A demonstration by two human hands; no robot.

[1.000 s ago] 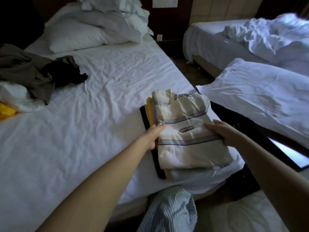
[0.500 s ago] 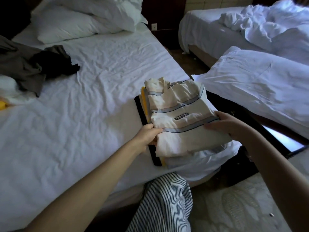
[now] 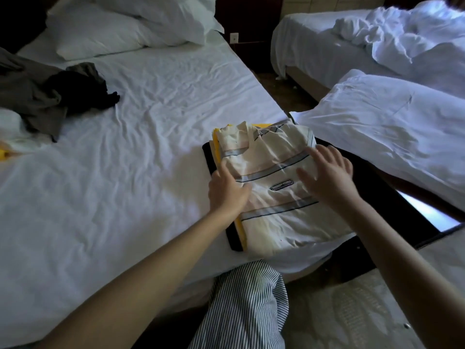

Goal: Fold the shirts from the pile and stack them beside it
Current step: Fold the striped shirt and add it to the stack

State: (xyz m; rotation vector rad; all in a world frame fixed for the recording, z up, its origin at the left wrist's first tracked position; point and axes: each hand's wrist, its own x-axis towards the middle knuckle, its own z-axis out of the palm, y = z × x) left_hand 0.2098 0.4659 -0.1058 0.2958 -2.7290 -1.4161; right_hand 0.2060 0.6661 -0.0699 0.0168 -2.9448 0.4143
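A folded cream shirt with grey-blue stripes (image 3: 271, 187) lies on top of a stack at the bed's right front corner. Under it show the edges of a yellow shirt (image 3: 239, 229) and a black shirt (image 3: 210, 159). My left hand (image 3: 226, 190) rests flat on the cream shirt's left edge. Fingers spread, my right hand (image 3: 327, 172) presses down on its right half. The unfolded pile (image 3: 37, 96), grey and black garments with some white and yellow cloth, sits at the bed's far left.
The white bed sheet (image 3: 138, 159) stretches between pile and stack. Pillows (image 3: 120, 28) lie at the headboard. A second bed (image 3: 377, 46) and a white pillow (image 3: 390, 127) stand to the right. My striped trouser leg (image 3: 246, 306) is below the bed edge.
Both hands let go of the cream shirt's sides and came on top of it, now pressing it flat onto the stack. The view has shifted closer.
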